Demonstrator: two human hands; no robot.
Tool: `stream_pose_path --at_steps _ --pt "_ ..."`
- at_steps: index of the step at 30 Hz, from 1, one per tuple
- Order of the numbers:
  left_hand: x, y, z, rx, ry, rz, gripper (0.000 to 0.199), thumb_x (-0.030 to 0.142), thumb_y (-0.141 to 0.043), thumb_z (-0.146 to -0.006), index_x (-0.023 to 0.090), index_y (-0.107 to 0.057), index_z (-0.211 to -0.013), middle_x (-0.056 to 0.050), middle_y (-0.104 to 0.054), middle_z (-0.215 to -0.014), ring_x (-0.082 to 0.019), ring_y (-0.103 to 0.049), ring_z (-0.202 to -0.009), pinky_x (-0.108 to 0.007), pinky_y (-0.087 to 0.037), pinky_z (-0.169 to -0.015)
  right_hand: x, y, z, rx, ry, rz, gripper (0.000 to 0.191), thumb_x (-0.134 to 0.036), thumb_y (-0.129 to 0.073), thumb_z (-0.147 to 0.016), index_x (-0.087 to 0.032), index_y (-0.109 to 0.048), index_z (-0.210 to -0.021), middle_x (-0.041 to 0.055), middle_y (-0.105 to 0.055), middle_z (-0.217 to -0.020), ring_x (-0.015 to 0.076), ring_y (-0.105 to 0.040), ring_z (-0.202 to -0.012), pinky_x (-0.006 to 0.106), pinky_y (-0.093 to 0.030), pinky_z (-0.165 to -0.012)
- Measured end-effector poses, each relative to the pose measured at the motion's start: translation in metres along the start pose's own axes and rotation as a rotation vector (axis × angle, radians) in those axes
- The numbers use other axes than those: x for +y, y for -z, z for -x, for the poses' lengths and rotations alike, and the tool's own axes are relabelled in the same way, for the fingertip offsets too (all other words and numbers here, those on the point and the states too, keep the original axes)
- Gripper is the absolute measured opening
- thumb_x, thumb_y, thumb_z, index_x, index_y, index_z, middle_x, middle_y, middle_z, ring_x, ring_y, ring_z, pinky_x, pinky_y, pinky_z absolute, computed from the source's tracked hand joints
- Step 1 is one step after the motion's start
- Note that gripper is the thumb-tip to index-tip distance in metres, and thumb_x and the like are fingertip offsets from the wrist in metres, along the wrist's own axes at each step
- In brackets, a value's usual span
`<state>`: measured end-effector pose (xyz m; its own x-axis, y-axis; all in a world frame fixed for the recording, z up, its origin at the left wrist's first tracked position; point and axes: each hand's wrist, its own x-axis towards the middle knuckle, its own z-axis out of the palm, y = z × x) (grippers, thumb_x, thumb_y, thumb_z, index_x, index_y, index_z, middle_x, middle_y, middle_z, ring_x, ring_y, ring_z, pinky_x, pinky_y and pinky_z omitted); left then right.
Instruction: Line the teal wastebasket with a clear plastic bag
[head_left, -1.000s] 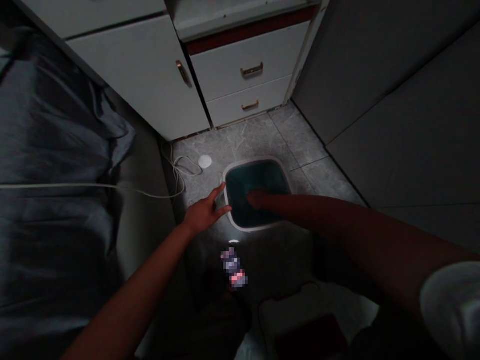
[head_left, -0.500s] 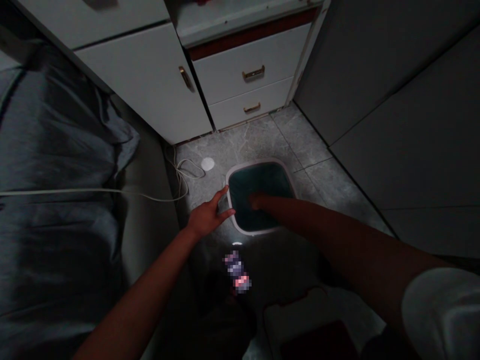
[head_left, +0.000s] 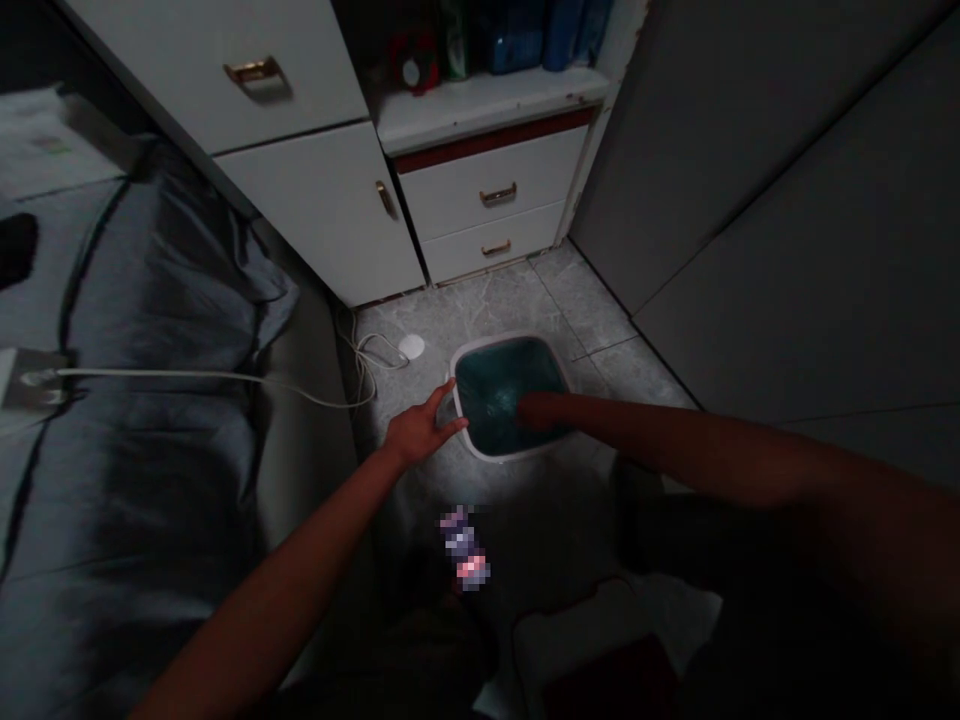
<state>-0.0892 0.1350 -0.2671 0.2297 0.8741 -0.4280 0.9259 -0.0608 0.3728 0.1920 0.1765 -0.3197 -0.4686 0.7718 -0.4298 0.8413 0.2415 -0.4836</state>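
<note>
A square bin with a pale rim (head_left: 513,457) and a dark green inside stands on the grey tiled floor. My left hand (head_left: 421,430) is at the left side of that rim, its thumb and a finger spread apart and touching the edge. My right hand (head_left: 541,410) reaches down into the bin from the right. Its fingers are dark and blurred, so I cannot make out whether they hold anything.
White cabinets (head_left: 322,220) and drawers (head_left: 499,215) stand behind the bin. A pale cable (head_left: 315,403) runs from a power strip (head_left: 30,385) on the grey-covered bed at left. A blurred lit screen (head_left: 465,550) lies in front, with a white-and-red box (head_left: 577,640) nearby.
My right hand has moved a little to the right inside the bin. My left hand stays at the rim. The view has tilted up, showing bottles on the shelf.
</note>
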Motion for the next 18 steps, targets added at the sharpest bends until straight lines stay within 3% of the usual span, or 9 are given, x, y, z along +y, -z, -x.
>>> stream_pose_path --at_steps 3,7,9,11,12,14,16,18 --pt "0.013 0.003 0.004 -0.022 0.035 -0.078 0.091 0.080 -0.042 -0.097 0.031 -0.024 -0.172 -0.015 -0.079 -0.117 -0.038 -0.074 -0.112 -0.041 -0.051 -0.089 -0.003 0.030 0.049 -0.142 0.074 0.176 0.036 -0.025 -0.076 -0.090 -0.018 -0.062 -0.056 0.0082 -0.067 -0.062 0.0220 -0.067 -0.070 0.034 -0.051 -0.072" --pt "0.043 0.012 0.021 0.021 0.110 -0.160 0.075 0.066 -0.048 -0.101 0.028 -0.040 -0.164 -0.020 -0.075 -0.129 -0.038 -0.073 -0.115 -0.043 -0.051 -0.089 -0.017 0.055 0.115 -0.096 0.163 0.350 0.024 -0.027 -0.061 -0.099 -0.016 -0.078 -0.086 0.0160 -0.079 -0.099 0.0283 -0.074 -0.094 0.035 -0.052 -0.082" --pt "0.062 0.015 0.033 0.091 0.117 -0.083 0.054 0.054 -0.055 -0.099 0.024 -0.060 -0.144 -0.017 -0.078 -0.121 -0.034 -0.073 -0.108 -0.039 -0.050 -0.084 -0.019 0.060 0.146 -0.034 0.167 0.356 0.025 -0.027 -0.057 -0.101 -0.017 -0.080 -0.100 0.0155 -0.079 -0.112 0.0284 -0.074 -0.103 0.033 -0.050 -0.084" --pt "0.080 0.015 0.045 0.172 0.076 0.078 0.026 0.043 -0.060 -0.095 0.021 -0.070 -0.106 -0.009 -0.077 -0.099 -0.027 -0.072 -0.093 -0.033 -0.048 -0.076 -0.015 0.062 0.173 0.002 0.109 0.280 0.025 -0.029 -0.057 -0.101 -0.019 -0.080 -0.102 0.0127 -0.080 -0.111 0.0265 -0.074 -0.101 0.031 -0.049 -0.082" --pt "0.087 0.012 0.051 0.210 0.047 0.176 0.019 0.038 -0.061 -0.092 0.021 -0.066 -0.087 -0.005 -0.073 -0.086 -0.022 -0.069 -0.084 -0.030 -0.046 -0.072 -0.011 0.062 0.184 0.006 0.070 0.226 0.024 -0.030 -0.059 -0.101 -0.019 -0.079 -0.100 0.0110 -0.080 -0.107 0.0252 -0.073 -0.098 0.030 -0.048 -0.079" --pt "0.098 0.004 0.064 0.273 -0.003 0.369 0.026 0.032 -0.060 -0.088 0.022 -0.048 -0.067 0.001 -0.058 -0.067 -0.016 -0.058 -0.068 -0.026 -0.041 -0.065 -0.001 0.062 0.199 0.009 -0.002 0.134 0.019 -0.033 -0.064 -0.098 -0.020 -0.078 -0.096 0.0081 -0.080 -0.102 0.0228 -0.072 -0.092 0.029 -0.046 -0.075" --pt "0.103 -0.007 0.075 0.308 -0.009 0.488 0.031 0.027 -0.058 -0.086 0.023 -0.037 -0.063 0.004 -0.045 -0.060 -0.013 -0.049 -0.061 -0.024 -0.037 -0.061 0.010 0.060 0.203 0.019 -0.055 0.098 0.015 -0.033 -0.070 -0.094 -0.020 -0.075 -0.093 0.0070 -0.078 -0.101 0.0215 -0.071 -0.090 0.028 -0.043 -0.072" --pt "0.104 -0.015 0.085 0.305 -0.010 0.456 0.029 0.021 -0.057 -0.083 0.023 -0.036 -0.063 0.005 -0.043 -0.060 -0.012 -0.046 -0.061 -0.024 -0.034 -0.060 0.019 0.058 0.197 0.039 -0.090 0.106 0.012 -0.032 -0.073 -0.091 -0.019 -0.072 -0.091 0.0067 -0.077 -0.101 0.0207 -0.069 -0.089 0.028 -0.041 -0.070"
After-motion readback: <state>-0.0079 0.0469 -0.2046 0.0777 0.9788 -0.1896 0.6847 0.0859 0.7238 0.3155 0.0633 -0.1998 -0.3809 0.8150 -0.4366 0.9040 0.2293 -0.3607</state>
